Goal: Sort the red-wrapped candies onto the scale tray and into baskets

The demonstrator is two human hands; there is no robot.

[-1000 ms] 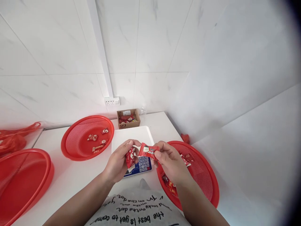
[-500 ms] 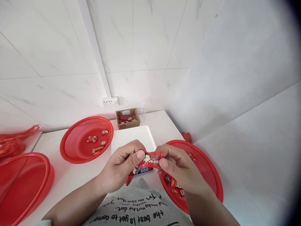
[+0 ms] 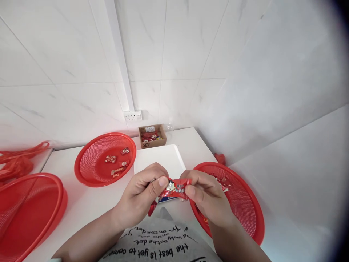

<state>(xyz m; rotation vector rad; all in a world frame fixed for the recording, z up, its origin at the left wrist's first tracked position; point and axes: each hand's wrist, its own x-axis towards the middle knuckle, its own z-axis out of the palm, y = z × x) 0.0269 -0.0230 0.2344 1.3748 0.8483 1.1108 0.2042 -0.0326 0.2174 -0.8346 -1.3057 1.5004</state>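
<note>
Candy packet (image 3: 177, 188), glossy and oblong

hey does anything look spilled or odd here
Nothing looks spilled. Only slightly odd: crumpled clear plastic seems loose beside the cardboard box. The red packet between left hand and right hand shows no tear.

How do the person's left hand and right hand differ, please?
The left hand pinches the left end of the candy packet; the right hand pinches its right end. Another red wrapper protrudes below the left hand; the right hand shows no second one. Both pinch with thumb and fingers.
</note>
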